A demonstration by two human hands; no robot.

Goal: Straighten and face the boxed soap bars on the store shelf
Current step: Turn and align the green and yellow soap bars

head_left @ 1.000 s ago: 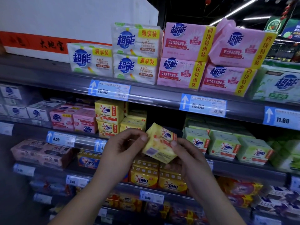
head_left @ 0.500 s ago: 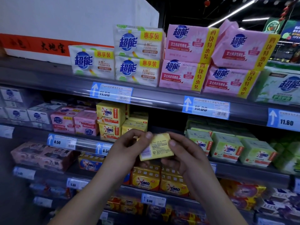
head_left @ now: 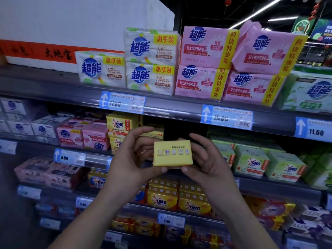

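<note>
- Shelving unit [head_left: 53, 90]: several dark tiers stocked with soap, seen from in front and slightly below the top tier.
- Large white box [head_left: 80, 24]: stands at the left of the top tier and carries a red band with dark characters.
- Pink multipacks [head_left: 203, 49]: top tier, two stacks of two. The upper right pack sits tilted and its wrapper is rumpled.
- White multipacks [head_left: 150, 47]: top tier, left of the pink ones. Two are stacked and a single pack stands beside them.
- Green OMO boxes [head_left: 251, 162]: second tier, right side, in a row with fronts outward.
- Yellow OMO boxes [head_left: 120, 124]: second tier, centre-left, stacked. A dark gap lies to their right.
- Small pink boxes [head_left: 71, 135]: second tier, left of the yellow stack. The logo on the right-hand one reads upside down.
- Orange-yellow OMO packs [head_left: 161, 200]: third tier, below the hands.
- Left hand [head_left: 129, 159]: grips the left end of the yellow soap box [head_left: 172, 152], thumb under its lower edge, fingers curled behind.
- Right hand [head_left: 208, 159]: grips the right end, thumb at the lower right corner, fingers behind.
- Yellow soap box: held level off the shelf, in front of the second-tier gap. The face towards the camera shows a row of small icons and inverted print, and no logo is visible.
- Price tags [head_left: 122, 103]: blue, clipped to the tier rails, reading 11.50, 11.60, 8.50 and 5.80.
</note>
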